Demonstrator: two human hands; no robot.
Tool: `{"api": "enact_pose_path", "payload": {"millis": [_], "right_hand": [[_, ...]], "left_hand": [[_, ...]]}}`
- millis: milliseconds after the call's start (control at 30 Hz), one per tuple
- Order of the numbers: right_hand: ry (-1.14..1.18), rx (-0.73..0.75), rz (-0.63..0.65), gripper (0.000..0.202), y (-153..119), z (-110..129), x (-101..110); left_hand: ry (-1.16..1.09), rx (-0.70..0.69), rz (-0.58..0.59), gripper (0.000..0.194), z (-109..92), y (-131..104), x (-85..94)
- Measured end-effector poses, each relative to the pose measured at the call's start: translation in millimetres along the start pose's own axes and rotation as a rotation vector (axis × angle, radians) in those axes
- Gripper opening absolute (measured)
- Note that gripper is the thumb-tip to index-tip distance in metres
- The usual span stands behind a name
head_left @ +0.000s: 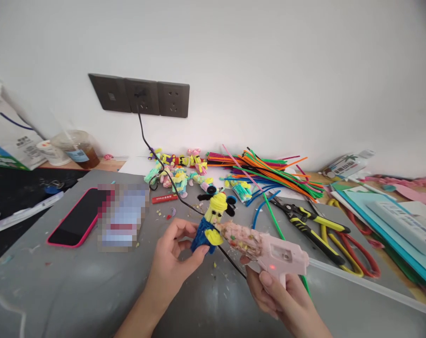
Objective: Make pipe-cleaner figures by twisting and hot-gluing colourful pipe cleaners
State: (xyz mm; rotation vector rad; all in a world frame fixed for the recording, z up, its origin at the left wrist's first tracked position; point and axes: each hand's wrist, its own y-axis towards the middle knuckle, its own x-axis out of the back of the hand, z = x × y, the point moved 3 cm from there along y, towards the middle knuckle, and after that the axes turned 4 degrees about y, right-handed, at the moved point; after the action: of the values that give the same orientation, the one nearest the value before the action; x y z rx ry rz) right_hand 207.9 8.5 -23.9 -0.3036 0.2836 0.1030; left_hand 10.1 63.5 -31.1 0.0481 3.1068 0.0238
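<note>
My left hand [179,256] is closed on a small fuzzy figure [203,234] with a yellow head, black eyes and a blue body, held upright over the grey mat. In my right hand [278,293] is a pink glue gun [281,253] with a small red light lit. Its nozzle, crusted with glue and coloured bits, points left at the figure's front, close by the yellow piece. Whether the tip touches is hard to tell. A clear glue stick [367,284] sticks out of the gun's back.
Behind are small fuzzy figures [180,180], coloured pipe cleaners [269,169] and a black cord [144,134] to the wall sockets. Pliers [309,225] and scissors [360,253] lie right. A phone [79,218] and a drink cup [82,152] are left.
</note>
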Motion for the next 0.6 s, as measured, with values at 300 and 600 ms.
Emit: {"api": "enact_pose_path", "payload": {"millis": [300, 600], "right_hand": [[-0.03, -0.003, -0.048, 0.05, -4.6, 0.4, 0.5], [-0.117, 0.056, -0.114, 0.043, -9.9, -4.5, 8.5]], "left_hand": [[-0.04, -0.022, 0.022, 0.02, 1.5, -3.0, -0.2], [-0.061, -0.027, 0.017, 0.02, 1.2, -2.5, 0.0]]}}
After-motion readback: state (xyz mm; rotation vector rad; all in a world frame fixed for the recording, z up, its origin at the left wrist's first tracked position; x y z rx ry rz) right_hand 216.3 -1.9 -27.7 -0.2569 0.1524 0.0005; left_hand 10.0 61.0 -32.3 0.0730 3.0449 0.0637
